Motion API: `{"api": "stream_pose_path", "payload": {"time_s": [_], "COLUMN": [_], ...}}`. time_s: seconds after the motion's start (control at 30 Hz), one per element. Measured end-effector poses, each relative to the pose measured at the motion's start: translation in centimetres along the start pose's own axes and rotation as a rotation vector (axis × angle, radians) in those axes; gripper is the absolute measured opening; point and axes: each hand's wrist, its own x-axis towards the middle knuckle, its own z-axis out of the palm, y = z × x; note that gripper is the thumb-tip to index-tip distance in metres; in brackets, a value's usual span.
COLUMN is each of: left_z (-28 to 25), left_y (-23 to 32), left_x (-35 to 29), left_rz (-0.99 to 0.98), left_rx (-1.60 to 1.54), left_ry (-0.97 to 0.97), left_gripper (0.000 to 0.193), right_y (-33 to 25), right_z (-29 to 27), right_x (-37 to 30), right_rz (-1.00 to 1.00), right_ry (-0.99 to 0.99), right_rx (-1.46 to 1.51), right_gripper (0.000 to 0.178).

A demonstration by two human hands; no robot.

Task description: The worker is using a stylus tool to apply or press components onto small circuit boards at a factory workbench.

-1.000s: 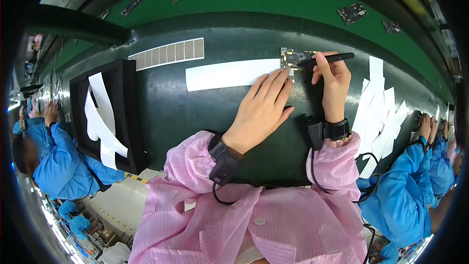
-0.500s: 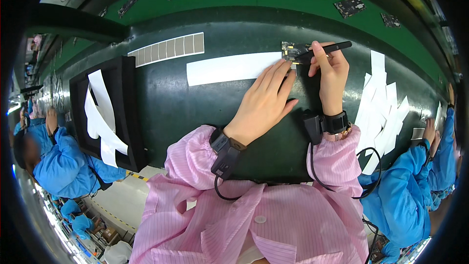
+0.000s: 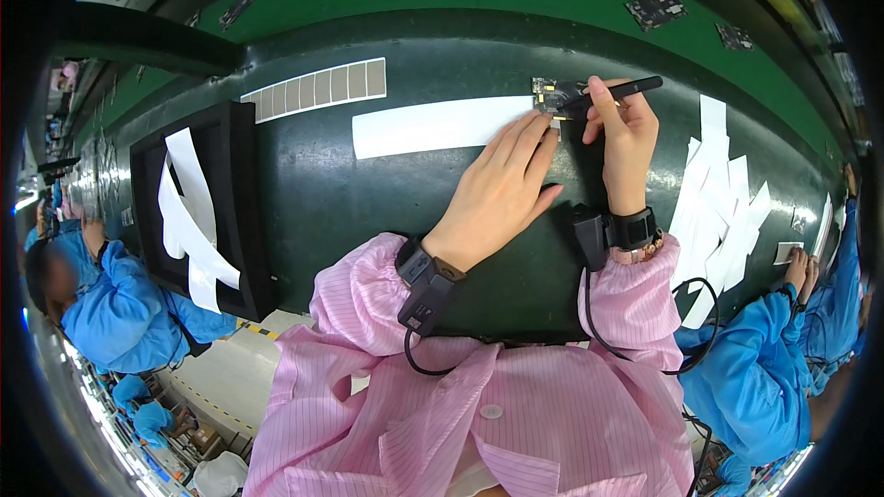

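Observation:
My right hand (image 3: 623, 133) grips slim black tweezers (image 3: 637, 87) like a pen, their pointed tip down at a small dark circuit board (image 3: 547, 88). The board lies on the dark green bench, partly covered by my fingers. My left hand (image 3: 493, 189) is laid flat with fingers stretched out. Its fingertips rest by the board's near edge and the right end of a long white strip (image 3: 414, 131). Whether they press on the board or only on the strip, I cannot tell.
A sheet of grey rectangular stickers (image 3: 318, 90) lies at the far left. White strips hang over a black foam tray (image 3: 262, 248); more white strips (image 3: 714, 207) are piled at right. Circuit boards (image 3: 657, 10) sit on the green belt beyond. Co-workers in blue (image 3: 750, 377) sit on both sides.
Both my hands, the tweezers and the board stay almost where they were; the view has shifted very slightly. The co-worker's hands at the right have moved a little.

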Motion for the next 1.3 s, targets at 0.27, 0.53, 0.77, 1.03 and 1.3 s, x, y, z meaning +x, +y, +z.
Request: {"api": "stream_pose_path", "payload": {"time_s": [0.27,0.53,0.77,1.03,1.3], "left_z": [0.0,-0.2,-1.0,-0.8,-0.8], "left_y": [0.1,-0.1,-0.2,-0.1,-0.2], "left_x": [0.2,0.4,-0.4,-0.3,-0.2], "left_rz": [0.003,0.012,0.025,-0.002,0.008], "left_rx": [0.018,0.092,0.101,0.082,0.096], "left_ry": [0.003,0.008,0.008,0.042,0.036], "left_gripper": [0.060,0.062,0.049,0.046,0.044], "right_y": [-0.1,-1.4,-0.6,-0.5,-0.5], "right_z": [0.2,0.0,0.0,0.3,0.4], "right_x": [-0.1,-1.2,-3.4,-3.2,-3.1], "right_rz": [-0.005,-0.110,-0.181,-0.184,-0.163], "right_ry": [0.005,0.128,0.017,-0.020,-0.017], "right_rx": [-0.019,-0.195,-0.224,-0.260,-0.222], "right_gripper": [0.014,0.014,0.009,0.008,0.007]}}
